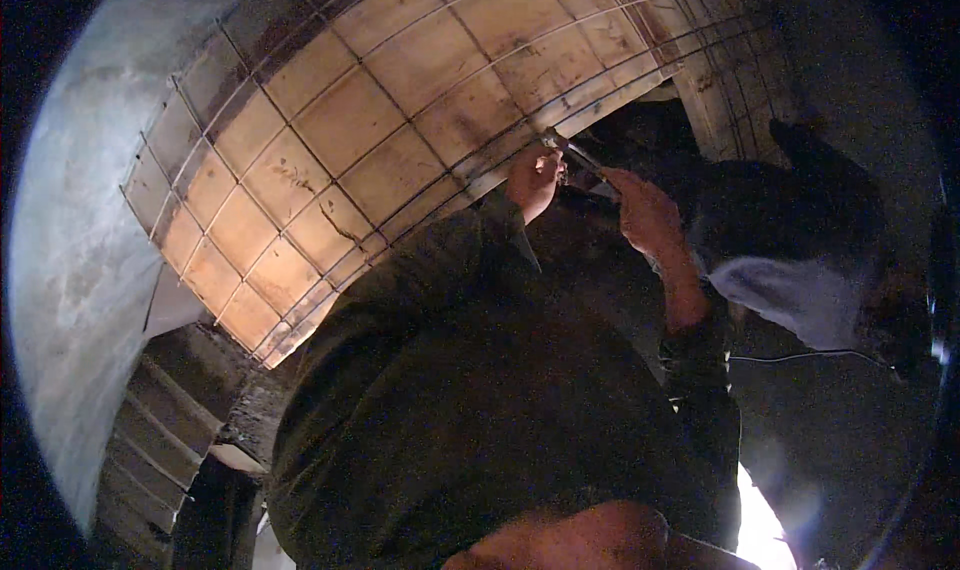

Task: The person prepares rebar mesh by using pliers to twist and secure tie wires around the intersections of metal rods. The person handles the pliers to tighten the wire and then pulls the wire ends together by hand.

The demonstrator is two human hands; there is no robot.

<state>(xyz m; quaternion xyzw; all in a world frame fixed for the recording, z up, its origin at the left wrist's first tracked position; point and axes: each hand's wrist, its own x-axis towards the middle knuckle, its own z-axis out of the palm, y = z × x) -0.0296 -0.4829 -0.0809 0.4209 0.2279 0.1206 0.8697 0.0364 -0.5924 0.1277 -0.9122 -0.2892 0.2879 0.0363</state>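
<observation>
A steel bar mesh [411,121] lies over tan wooden panels [345,115]. At the mesh's near edge, my left hand [533,182] is closed, its fingers bunched at the bars; what they pinch is too small to make out. My right hand [650,215], just to the right, grips the handles of a slim metal tool [588,159] that looks like pincers. The tool's head points left and meets the mesh edge beside my left fingertips. Shadow hides its jaws and whatever they touch.
A pale, rough curved surface [95,230] rises at the left. Below it are ridged boards [160,430]. Large dark shapes with a whitish patch [800,290] lie at the right, and a thin cable [800,356] runs beneath. Bright light [762,525] enters at the lower right.
</observation>
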